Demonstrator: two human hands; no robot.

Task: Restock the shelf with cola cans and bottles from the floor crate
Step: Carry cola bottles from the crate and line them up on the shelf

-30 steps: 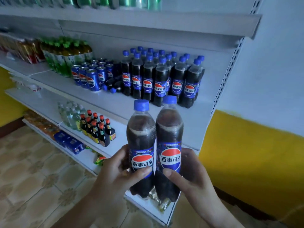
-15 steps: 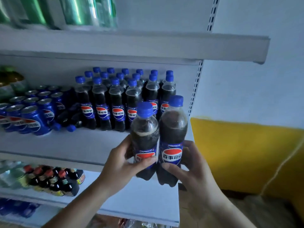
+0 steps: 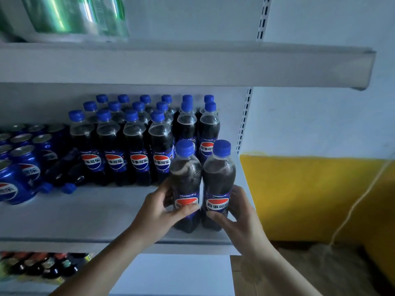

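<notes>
At the white metal shelf [image 3: 102, 216], left hand [image 3: 158, 208] grips one blue-capped plastic cola bottle [image 3: 185, 174], right hand [image 3: 238, 212] its twin [image 3: 219, 174]; slide both back upright.

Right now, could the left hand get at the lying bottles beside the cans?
Probably not yet: the left hand grips a bottle. Otherwise the bare shelf before the lying bottles leaves the way free.

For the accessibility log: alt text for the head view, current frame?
The left hand grips one upright cola bottle, the right hand a second bottle beside it, at the front right of a white shelf. Behind stand rows of cola bottles; blue cola cans stand left of them.
</notes>
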